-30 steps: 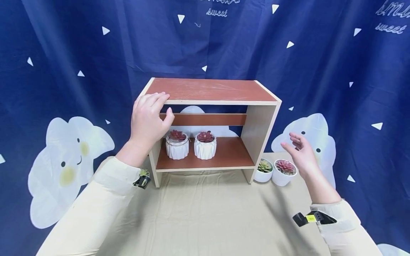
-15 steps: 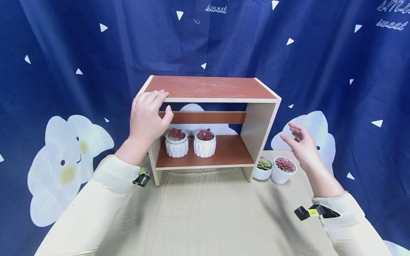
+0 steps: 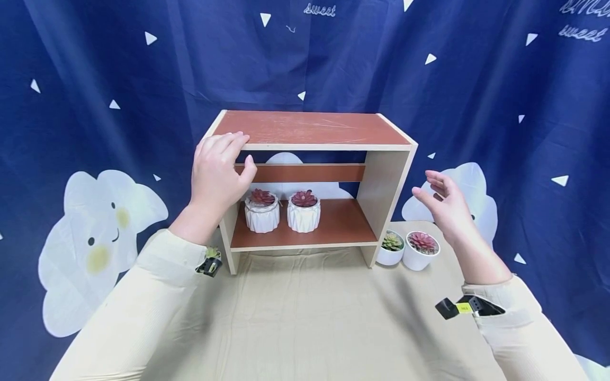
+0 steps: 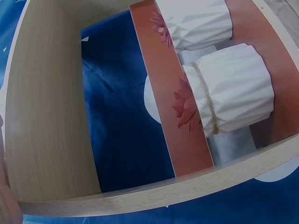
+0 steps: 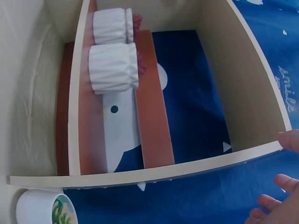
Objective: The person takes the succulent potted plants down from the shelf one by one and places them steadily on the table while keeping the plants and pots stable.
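Note:
My left hand [image 3: 216,172] rests on the top front left corner of a small shelf unit [image 3: 314,127]. Its fingers lie over the top edge and the thumb stands out beside them. On the brown lower board sit two white ribbed pots with dark red succulents: the left pot [image 3: 262,217], with twine round its neck in the left wrist view, and the right pot [image 3: 304,217]. My right hand [image 3: 448,206] hovers in the air right of the unit, fingers loosely bent and holding nothing. In the right wrist view, its fingertips are near the unit's upper corner.
On the table cloth [image 3: 305,317], against the unit's right side, stand a white pot with a green succulent [image 3: 392,248] and one with a pink-red succulent [image 3: 421,251]. Another green plant [image 3: 212,253] peeks out behind the left wrist. A blue curtain [image 3: 200,53] hangs behind.
The right hand has risen slightly above the pots on the right. The left hand stays on the corner, and the head view has tilted down a little.

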### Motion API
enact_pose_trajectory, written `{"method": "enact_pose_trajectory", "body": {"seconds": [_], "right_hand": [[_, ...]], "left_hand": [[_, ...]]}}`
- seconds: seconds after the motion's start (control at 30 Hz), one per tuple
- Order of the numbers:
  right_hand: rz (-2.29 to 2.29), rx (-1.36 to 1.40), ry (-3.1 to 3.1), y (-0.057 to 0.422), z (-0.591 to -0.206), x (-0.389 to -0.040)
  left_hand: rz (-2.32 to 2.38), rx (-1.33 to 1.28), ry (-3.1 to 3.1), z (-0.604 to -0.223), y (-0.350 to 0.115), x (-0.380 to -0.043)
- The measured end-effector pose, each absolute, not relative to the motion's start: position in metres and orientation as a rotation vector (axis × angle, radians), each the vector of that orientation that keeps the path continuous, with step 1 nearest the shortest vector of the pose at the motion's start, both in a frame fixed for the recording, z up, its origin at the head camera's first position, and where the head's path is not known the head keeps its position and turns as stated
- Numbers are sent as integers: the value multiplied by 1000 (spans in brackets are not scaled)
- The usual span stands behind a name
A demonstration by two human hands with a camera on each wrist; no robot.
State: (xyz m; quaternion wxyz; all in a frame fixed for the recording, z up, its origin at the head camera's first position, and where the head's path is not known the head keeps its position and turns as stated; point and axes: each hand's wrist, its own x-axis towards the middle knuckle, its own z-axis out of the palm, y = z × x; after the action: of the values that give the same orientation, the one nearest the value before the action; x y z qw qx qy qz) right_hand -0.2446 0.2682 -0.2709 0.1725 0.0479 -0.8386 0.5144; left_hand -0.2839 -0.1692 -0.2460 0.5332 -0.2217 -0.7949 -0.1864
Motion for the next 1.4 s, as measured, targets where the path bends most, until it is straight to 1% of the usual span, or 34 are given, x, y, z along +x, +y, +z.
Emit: {"method": "enact_pose_trajectory", "body": {"seconds": [0.83, 1.4], "right_hand": [[1394, 229, -2340, 252, -234, -246], [1294, 220, -2360, 240, -213, -246]], "left_hand": [[-436, -506, -1936, -247, -170, -283], [-439, -507, -1940, -247, -171, -282]]}}
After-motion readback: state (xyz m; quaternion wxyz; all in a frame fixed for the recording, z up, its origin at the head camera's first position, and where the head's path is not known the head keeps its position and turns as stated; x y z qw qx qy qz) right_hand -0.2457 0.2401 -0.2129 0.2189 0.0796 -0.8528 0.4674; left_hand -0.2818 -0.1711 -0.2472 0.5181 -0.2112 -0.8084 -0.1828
